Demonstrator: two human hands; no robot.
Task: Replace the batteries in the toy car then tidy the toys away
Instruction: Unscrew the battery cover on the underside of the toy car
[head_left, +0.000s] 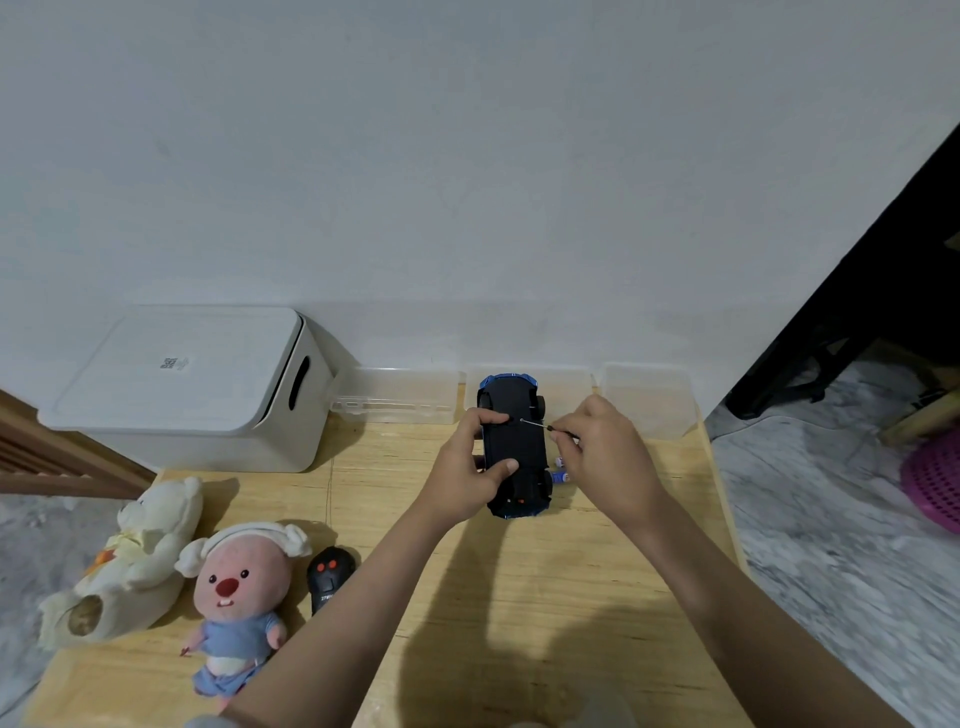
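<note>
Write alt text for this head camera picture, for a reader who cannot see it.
A person's left hand steadies an upturned blue toy car on a wooden table while the right hand works a small screwdriver into its underside. Two plush toys, a black remote control and a white lidded storage box sit to the left.

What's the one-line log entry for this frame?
stage: unscrewing battery cover | car: upside down | left hand: holds car | right hand: screwdriver on underside | batteries: beside car

Single head-worn view, looking forward and down, table (519, 597) close below
</note>
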